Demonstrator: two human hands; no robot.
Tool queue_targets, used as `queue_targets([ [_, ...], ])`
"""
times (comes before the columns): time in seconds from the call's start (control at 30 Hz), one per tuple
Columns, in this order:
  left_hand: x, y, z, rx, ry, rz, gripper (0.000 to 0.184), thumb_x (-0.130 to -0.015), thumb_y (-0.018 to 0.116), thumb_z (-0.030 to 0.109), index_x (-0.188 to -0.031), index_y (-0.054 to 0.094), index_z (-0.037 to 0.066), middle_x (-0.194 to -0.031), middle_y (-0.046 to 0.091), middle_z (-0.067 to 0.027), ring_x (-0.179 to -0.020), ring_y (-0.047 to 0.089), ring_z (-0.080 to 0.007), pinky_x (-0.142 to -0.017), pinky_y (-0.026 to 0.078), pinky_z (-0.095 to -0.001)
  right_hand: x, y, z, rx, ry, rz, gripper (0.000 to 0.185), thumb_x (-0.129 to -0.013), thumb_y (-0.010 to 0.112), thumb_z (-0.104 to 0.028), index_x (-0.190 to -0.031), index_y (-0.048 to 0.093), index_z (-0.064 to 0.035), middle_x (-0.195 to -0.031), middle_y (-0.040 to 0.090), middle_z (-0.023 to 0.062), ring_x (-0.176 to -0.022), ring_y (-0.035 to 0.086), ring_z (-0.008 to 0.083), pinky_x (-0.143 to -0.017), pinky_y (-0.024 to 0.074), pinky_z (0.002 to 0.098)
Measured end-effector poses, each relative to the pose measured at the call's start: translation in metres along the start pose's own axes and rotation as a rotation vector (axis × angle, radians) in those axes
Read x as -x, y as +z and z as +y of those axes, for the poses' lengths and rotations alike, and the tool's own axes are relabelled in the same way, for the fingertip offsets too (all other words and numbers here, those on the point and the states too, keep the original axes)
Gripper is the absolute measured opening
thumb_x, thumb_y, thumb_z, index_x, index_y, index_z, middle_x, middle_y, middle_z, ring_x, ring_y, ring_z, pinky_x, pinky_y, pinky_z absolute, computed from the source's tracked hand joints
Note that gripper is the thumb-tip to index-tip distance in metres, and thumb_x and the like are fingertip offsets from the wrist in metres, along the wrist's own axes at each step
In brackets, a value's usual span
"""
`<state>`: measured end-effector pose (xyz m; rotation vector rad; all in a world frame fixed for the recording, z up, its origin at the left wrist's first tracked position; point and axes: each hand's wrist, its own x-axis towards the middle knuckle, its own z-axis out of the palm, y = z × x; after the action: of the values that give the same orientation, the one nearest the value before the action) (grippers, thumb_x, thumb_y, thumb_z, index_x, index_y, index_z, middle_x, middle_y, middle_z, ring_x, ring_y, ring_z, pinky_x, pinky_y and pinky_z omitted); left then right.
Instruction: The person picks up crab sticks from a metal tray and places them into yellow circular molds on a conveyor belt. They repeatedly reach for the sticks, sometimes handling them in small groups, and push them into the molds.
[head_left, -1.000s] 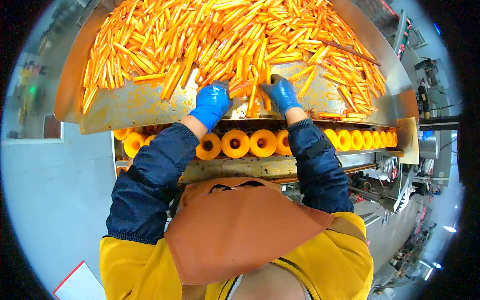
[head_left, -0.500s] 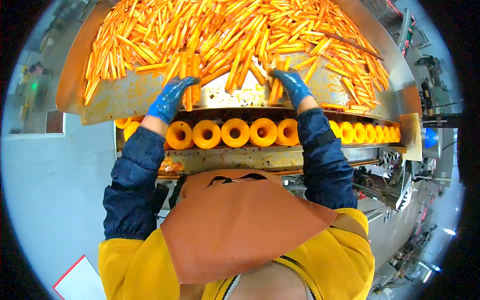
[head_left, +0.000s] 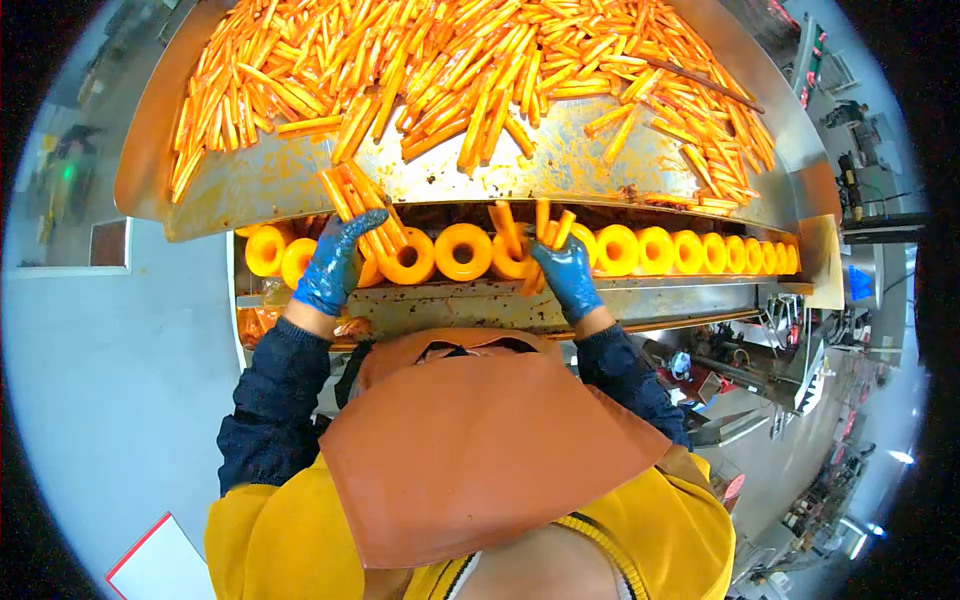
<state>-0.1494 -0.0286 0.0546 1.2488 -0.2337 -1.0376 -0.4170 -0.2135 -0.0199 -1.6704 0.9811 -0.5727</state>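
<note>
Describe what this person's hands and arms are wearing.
The left hand and right hand each wear a close-fitting blue glove, shiny and darkened toward the fingers. A short gap of bare wrist separates glove from sleeve. The wrinkled navy sleeves end below the shoulders, where a yellow top begins.

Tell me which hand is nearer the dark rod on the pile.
Right. The right hand is below the dark rod in view, somewhat to its left; the left hand, also below, is much farther left.

Orange sticks (head_left: 362, 203), navy sleeves (head_left: 272, 400)
</note>
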Motion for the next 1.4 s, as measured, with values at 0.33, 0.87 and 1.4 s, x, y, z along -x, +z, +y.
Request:
queue_targets([
  [0.33,0.023,-0.005,-0.016,-0.125,-0.096,0.028,0.035,-0.081,0.065,0.024,-0.109,0.058,0.005,-0.094,0.063,-0.0037,-0.088,0.06,-0.017,-0.082,0.048,-0.0304,0.004,0.037,-0.045,-0.384,0.24,-0.15,0.023,-0.083,0.062,-0.014,-0.1,0.063,-0.0002,-0.091,0.064,0.0038,-0.081,0.058,0.0128,-0.071,0.047,0.027],
  [0.87,0.041,-0.028,-0.018,-0.177,0.035,0.132,0.035,-0.081,0.066,0.023,-0.109,0.057,0.004,-0.094,0.062,-0.0039,-0.087,0.06,-0.0161,-0.079,0.048,-0.0295,0.007,0.069,-0.063,0.079,-0.272,-0.015,0.032,-0.089,0.059,-0.017,-0.119,0.058,-0.0079,-0.096,0.064,0.013,-0.078,0.061,0.0206,-0.074,0.0487,0.0296],
  [1.4,0.037,-0.029,-0.026,-0.225,-0.045,-0.039,0.032,-0.079,0.069,0.016,-0.108,0.061,0.004,-0.093,0.063,-0.0013,-0.086,0.058,-0.0119,-0.078,0.048,-0.0277,0.0,0.106,-0.102,0.196,-0.402,-0.325,0.047,-0.077,0.071,-0.032,-0.114,0.059,-0.0049,-0.111,0.059,0.017,-0.099,0.058,0.0326,-0.087,0.0469,0.0388],
])
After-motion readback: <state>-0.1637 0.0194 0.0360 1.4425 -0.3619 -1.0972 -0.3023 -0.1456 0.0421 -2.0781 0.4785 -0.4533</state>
